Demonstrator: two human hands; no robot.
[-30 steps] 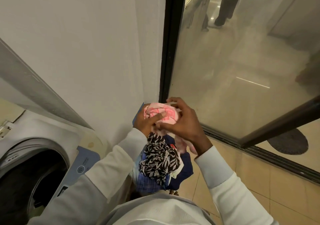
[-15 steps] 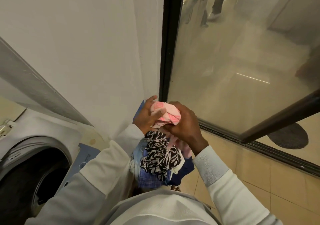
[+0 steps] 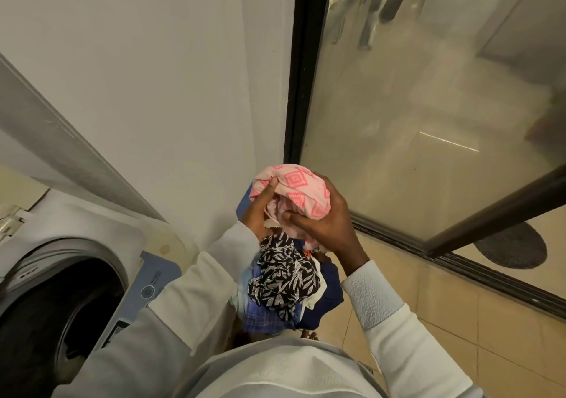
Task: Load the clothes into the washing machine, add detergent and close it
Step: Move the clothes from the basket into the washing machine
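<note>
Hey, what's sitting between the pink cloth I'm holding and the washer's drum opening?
In the head view, your left sleeve and the washer's blue control panel lie between the pink cloth and the drum opening.

Soft patterned cloth bundle (image 3: 291,189); glossy glass door (image 3: 413,106); smooth floor tiles (image 3: 505,342).

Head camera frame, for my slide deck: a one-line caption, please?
Left hand and right hand grip a pink patterned cloth above a clothes pile, beside the open washing machine.
</note>
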